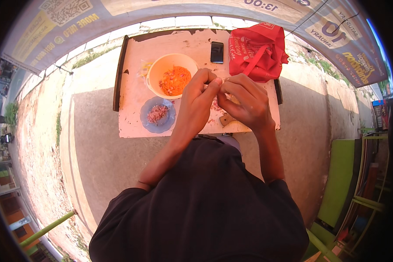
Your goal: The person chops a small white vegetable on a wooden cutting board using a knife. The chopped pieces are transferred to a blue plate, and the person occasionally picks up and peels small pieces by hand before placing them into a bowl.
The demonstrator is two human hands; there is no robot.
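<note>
My left hand [201, 95] and my right hand [245, 98] meet at the fingertips above a small pink table [131, 124]. Fingers curl inward on both; whatever lies between them is too small or hidden to name. Left of my left hand is a cream plastic bowl [154, 72] with shredded orange food [180, 78], likely carrot, and small pinkish pieces on it. In front of that bowl, nearer my body, a bluish plate [147, 126] bears a heap of chopped reddish-pink pieces [157, 113]. Beneath my hands, more pink bits and a wooden piece with a hole [226, 119] are partly hidden.
A dark phone [217, 52] lies near the table's far edge. Beside it, at the far right, stands a red fabric bag [258, 55]. Clear plastic with something yellow [145, 69] lies left of the bowl. Beyond the table hangs a printed banner [118, 26]; a green bench [339, 180] stands at right.
</note>
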